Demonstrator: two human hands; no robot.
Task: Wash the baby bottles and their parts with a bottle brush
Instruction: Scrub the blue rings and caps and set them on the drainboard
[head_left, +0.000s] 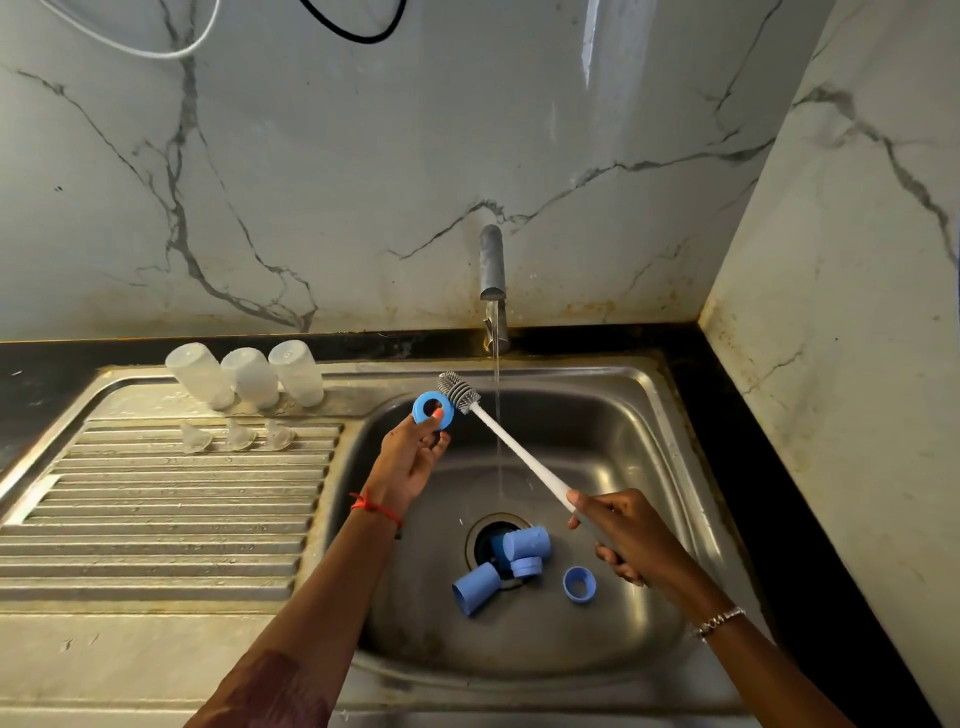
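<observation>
My left hand (413, 457) pinches a blue bottle ring (432, 409) over the sink's back left part. My right hand (621, 535) grips the white handle of a bottle brush (511, 441); its grey bristle head (458, 391) touches the ring's right edge. Three clear bottles (244, 375) stand upside down at the back of the drainboard, with three clear teats (236, 435) in front of them. In the sink bottom lie two blue caps (525, 541) (475, 588), a blue ring (579, 584) and another small blue part (525, 566) near the drain.
Water runs in a thin stream from the steel tap (492, 270) into the steel sink (649, 467). The ribbed drainboard (171, 509) lies left of the basin. Marble walls close the back and right, with a black counter edge (753, 441).
</observation>
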